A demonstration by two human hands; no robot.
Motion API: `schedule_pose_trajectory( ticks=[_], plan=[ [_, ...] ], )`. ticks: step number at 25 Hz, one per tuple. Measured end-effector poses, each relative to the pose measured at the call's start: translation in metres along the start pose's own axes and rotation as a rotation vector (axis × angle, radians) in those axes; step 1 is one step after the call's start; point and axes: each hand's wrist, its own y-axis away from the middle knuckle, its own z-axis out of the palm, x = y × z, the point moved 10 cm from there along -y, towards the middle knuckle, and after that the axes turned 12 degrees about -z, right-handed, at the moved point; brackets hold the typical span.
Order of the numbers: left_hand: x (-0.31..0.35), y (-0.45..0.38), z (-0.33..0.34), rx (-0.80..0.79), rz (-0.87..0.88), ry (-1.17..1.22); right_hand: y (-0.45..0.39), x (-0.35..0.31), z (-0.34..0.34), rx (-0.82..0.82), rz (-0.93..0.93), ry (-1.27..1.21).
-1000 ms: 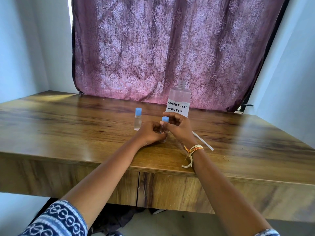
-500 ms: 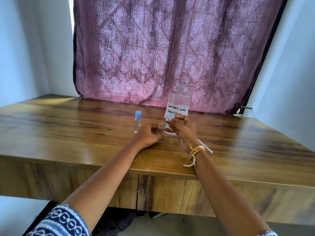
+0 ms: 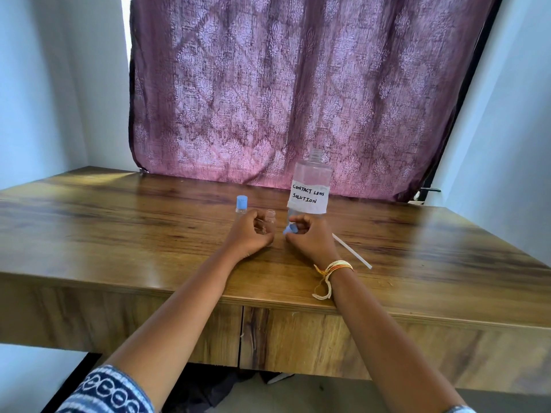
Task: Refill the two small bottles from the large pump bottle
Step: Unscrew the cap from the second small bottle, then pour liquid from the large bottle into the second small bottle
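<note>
Head view: large bottle (image 3: 311, 186), handwritten label (image 3: 310, 196) "CONTACT LENS SOLUTION".

One second ago the blue cap (image 3: 290, 229) was still on the small bottle (image 3: 269, 223), with both hands close around it. Now the cap is off. The right hand (image 3: 310, 238) pinches it and has moved to the right and lower, near the surface (image 3: 119, 234). The left hand (image 3: 249, 234) holds the bottle, and its neck is open.
</note>
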Motion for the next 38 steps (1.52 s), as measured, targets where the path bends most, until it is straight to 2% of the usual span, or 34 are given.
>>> schedule_pose_trajectory(
  ticks=[5, 12, 14, 16, 20, 24, 28, 34, 38],
  plan=[
    [-0.003, -0.003, 0.001, -0.012, 0.0, 0.021, 0.004, 0.0, 0.01, -0.155, 0.023, 0.15],
    [-0.011, -0.008, 0.003, -0.025, -0.029, 0.02, 0.006, 0.003, 0.013, -0.195, 0.034, 0.236],
    [-0.01, -0.008, 0.003, -0.019, -0.031, 0.027, 0.006, -0.001, 0.002, -0.077, 0.042, 0.167],
    [-0.008, -0.007, 0.003, -0.024, -0.02, 0.044, 0.007, -0.01, -0.017, 0.109, 0.012, 0.093],
    [-0.007, -0.006, 0.004, -0.043, -0.003, 0.045, 0.012, -0.017, -0.046, 0.365, -0.014, 0.08],
    [-0.008, -0.006, 0.005, -0.045, -0.027, 0.046, 0.012, -0.007, -0.063, 0.537, 0.101, 0.104],
    [-0.01, -0.008, 0.005, -0.045, -0.037, 0.093, -0.015, 0.001, -0.065, 0.503, 0.057, 0.079],
    [-0.007, -0.006, 0.005, -0.029, -0.037, 0.044, -0.054, 0.027, -0.039, 0.218, 0.032, -0.116],
    [-0.008, -0.012, 0.006, 0.014, -0.058, -0.028, -0.053, 0.038, -0.036, 0.18, 0.018, -0.204]
  ],
)
